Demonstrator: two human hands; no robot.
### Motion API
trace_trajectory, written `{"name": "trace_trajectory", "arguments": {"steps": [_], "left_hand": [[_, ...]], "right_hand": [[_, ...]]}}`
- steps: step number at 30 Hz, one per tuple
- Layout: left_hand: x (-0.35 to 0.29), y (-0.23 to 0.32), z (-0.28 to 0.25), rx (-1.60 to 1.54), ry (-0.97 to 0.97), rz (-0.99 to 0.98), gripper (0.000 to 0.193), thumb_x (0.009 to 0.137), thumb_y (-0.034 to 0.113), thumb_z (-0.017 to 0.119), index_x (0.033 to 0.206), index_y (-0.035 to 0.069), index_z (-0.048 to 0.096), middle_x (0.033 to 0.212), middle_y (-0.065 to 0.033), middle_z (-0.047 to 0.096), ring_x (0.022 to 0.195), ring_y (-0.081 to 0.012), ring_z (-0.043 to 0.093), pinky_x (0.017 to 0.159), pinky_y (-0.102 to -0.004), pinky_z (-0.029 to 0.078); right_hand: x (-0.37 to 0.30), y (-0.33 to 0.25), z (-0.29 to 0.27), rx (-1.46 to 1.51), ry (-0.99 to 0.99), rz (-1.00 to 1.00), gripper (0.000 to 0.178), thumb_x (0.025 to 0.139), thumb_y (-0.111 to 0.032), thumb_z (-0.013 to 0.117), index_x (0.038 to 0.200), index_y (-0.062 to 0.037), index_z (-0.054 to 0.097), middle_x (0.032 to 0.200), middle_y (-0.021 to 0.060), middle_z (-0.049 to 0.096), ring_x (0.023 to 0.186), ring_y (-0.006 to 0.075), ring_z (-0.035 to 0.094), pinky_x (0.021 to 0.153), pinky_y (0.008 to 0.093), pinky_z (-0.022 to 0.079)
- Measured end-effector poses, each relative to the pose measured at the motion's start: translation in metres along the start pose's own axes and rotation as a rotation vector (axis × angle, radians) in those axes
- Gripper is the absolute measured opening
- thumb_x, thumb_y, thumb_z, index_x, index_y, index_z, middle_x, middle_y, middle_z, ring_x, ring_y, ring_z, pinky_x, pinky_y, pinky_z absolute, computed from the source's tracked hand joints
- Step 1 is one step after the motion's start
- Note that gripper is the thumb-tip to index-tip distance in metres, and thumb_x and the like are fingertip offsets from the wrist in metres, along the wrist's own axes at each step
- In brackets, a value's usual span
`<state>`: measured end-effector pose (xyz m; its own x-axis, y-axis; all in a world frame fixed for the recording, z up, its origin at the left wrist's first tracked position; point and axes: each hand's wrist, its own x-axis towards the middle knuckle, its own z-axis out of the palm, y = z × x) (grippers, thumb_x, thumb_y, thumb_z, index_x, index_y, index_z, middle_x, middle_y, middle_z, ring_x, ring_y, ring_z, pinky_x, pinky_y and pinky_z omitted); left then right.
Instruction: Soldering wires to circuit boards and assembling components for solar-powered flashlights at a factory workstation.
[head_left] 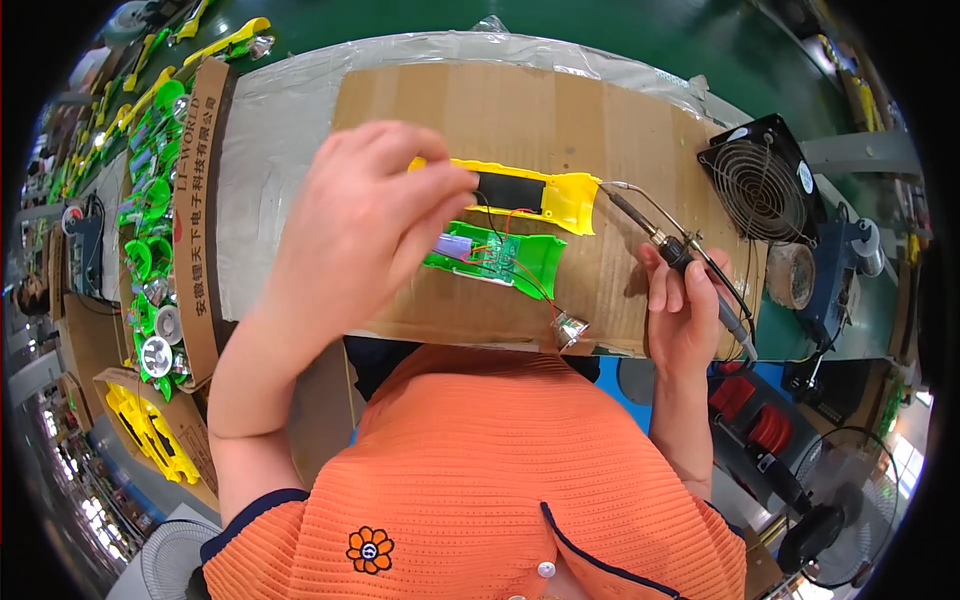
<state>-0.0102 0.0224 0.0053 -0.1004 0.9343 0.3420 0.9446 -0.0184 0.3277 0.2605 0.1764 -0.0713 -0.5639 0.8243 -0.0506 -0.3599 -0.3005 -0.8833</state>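
Iron (676, 256) gripped in right hand (690, 312), yellow shell (572, 200) on cardboard (470, 105) covered at left end by left hand (365, 205), its hold unclear, green shell (543, 262) laid nearer, room left toward far edge, fan (765, 180) set at right edge

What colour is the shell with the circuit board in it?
Green; the shell shows best in the head view.

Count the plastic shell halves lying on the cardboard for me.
2: a yellow shell half farther off, a green shell half nearer the person. The left hand overlaps both and might hide more.
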Motion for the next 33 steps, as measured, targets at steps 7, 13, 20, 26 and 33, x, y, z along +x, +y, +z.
{"name": "trace_trajectory", "arguments": {"steps": [7,13,20,26,33], "left_hand": [[0.028,-0.025,0.007,0.2,-0.46,0.066,0.029,0.08,0.008,0.071,0.109,0.008,0.068,0.11,-0.0098,0.062,0.105,-0.0315,0.06,0.091,-0.0406,0.049],[-0.035,-0.001,-0.002,-0.034,-0.321,-0.049,0.061,0.076,0.014,0.078,0.132,0.007,0.054,0.119,-0.014,0.058,0.112,-0.0318,0.056,0.098,-0.0447,0.044],[0.005,-0.053,0.017,0.1,0.064,-0.052,0.052,0.082,0.011,0.07,0.131,0.007,0.052,0.115,-0.0147,0.059,0.106,-0.0331,0.058,0.091,-0.0436,0.047],[0.098,-0.206,0.017,0.626,0.177,-0.16,0.054,0.084,0.02,0.071,0.134,0.011,0.053,0.114,-0.0092,0.06,0.103,-0.0288,0.059,0.085,-0.0427,0.048],[0.083,-0.213,-0.03,0.661,-0.357,-0.439,0.086,0.092,0.054,0.059,0.159,0.018,0.019,0.154,-0.0156,0.037,0.144,-0.0302,0.033,0.112,-0.0623,0.027]], "right_hand": [[0.003,0.005,-0.002,0.161,0.004,-0.023,0.006,0.097,-0.011,0.056,0.097,-0.0116,0.05,0.062,-0.0009,0.043,0.058,0.0134,0.048,0.1,0.0442,0.046],[0.005,0.007,-0.003,0.253,-0.019,-0.006,0.011,0.1,-0.014,0.052,0.09,-0.0138,0.046,0.062,-0.0017,0.039,0.061,0.0124,0.045,0.095,0.039,0.045],[0.004,-0.001,-0.001,0.276,0.029,0.003,0.011,0.097,-0.013,0.056,0.093,-0.0117,0.046,0.062,-0.0009,0.039,0.059,0.0135,0.047,0.09,0.0389,0.048],[-0.001,-0.001,-0.005,0.273,0.035,0.007,0.01,0.096,-0.01,0.056,0.096,-0.0107,0.046,0.064,0.0006,0.043,0.058,0.0134,0.047,0.087,0.0382,0.05],[-0.003,0.001,0.001,0.22,0.028,-0.006,0.011,0.096,-0.01,0.056,0.096,-0.0096,0.046,0.063,0.0008,0.042,0.057,0.0143,0.048,0.088,0.0391,0.05]]}}
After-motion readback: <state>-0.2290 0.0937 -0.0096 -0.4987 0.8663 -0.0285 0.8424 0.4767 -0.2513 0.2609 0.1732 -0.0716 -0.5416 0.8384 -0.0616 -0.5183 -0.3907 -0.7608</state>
